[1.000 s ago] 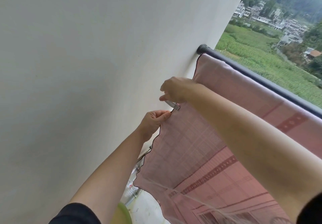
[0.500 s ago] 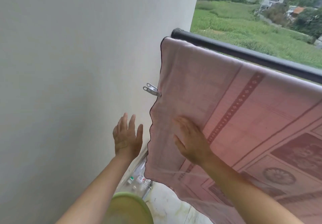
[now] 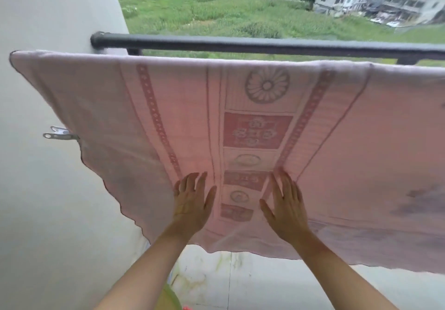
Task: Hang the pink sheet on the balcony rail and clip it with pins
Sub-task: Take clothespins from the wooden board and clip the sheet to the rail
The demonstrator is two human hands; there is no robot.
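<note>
Head view showed both hands, left hand [image 3: 191, 207] and right hand [image 3: 286, 209], spread flat against the pink sheet [image 3: 349, 146] draped below the rail [image 3: 240, 44], one pin [image 3: 59, 135] clipped to its left edge.

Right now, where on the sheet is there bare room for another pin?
Free on the pink sheet: left edge above the pin, top fold below the rail. Crowded: lower middle, under the left hand and right hand.

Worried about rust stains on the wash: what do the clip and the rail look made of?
The clip: bare silvery metal, likely steel, from its grey sheen and thin arms. The rail: round tube, probably metal, under matte dark grey paint; no rust shows.
</note>
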